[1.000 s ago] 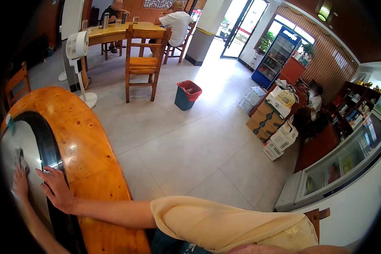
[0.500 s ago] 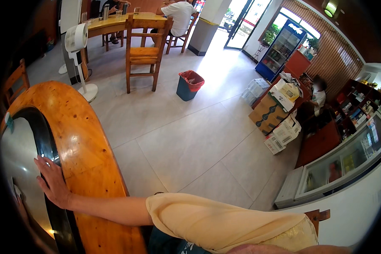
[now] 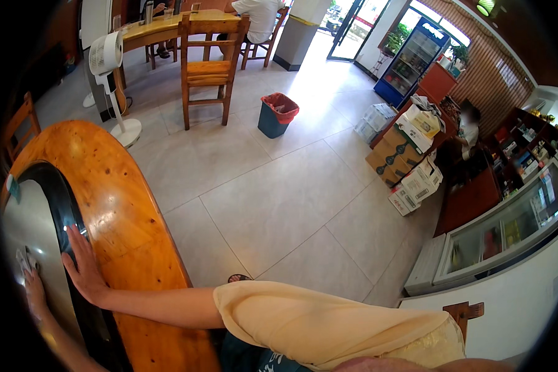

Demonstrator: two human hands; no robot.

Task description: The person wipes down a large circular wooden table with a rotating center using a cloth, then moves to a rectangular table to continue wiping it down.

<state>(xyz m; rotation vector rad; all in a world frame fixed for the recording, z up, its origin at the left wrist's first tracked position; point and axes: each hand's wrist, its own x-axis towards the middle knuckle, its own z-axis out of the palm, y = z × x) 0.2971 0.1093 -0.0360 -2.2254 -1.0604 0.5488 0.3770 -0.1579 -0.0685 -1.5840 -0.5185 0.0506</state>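
At the far left, my left hand (image 3: 36, 291) presses a pale crumpled cloth (image 3: 25, 259) onto the grey metal surface (image 3: 34, 214) set into the table. My fingers lie over the cloth, and part of it is lost near the dark picture rim. My right hand (image 3: 85, 270) rests on the black rim (image 3: 62, 201) around the metal. Its fingers are stretched and apart, with nothing in them. A loose pale yellow sleeve covers my upper right arm. Around the black rim runs the table's orange wooden border (image 3: 115, 192), rounded at its far end.
Near the table stand a white fan (image 3: 107, 59) and a wooden chair (image 3: 208, 71). A bin with a red liner (image 3: 279, 115) stands on the tiled floor. To the right are stacked cartons (image 3: 397, 158) and a glass-topped freezer (image 3: 502, 239). People sit farther back.
My left hand has moved up the metal surface with the cloth and shows more fully. My right hand has shifted slightly right and up. A sandalled foot now shows beside my right arm.
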